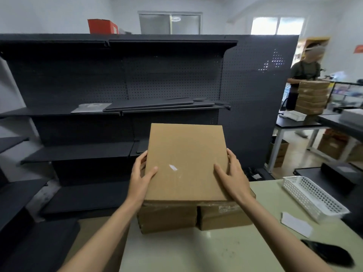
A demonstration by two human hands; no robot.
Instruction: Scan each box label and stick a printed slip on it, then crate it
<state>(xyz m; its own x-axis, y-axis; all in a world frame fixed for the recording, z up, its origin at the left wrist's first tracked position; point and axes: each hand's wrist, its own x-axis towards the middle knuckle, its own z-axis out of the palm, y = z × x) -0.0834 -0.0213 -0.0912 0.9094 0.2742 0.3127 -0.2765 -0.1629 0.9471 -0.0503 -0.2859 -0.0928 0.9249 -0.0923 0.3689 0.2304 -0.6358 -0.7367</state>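
A flat brown cardboard box [184, 160] lies on top of two taped cardboard boxes, one on the left [167, 218] and one on the right [224, 217], at the far edge of the pale table [196, 250]. My left hand [140, 177] grips the top box's left edge, thumb on its top face. My right hand [231, 177] holds its right edge the same way. The top face shows only a small white scrap of tape. A white paper slip [295, 223] lies on the table to the right. A black handheld device [328, 254] lies near the table's right front.
A white perforated plastic basket [312, 195] stands at the table's right side. Dark metal shelving [117, 95] fills the space ahead and to the left. At the back right a person [303, 75] stands by a stack of boxes [312, 97] on another table.
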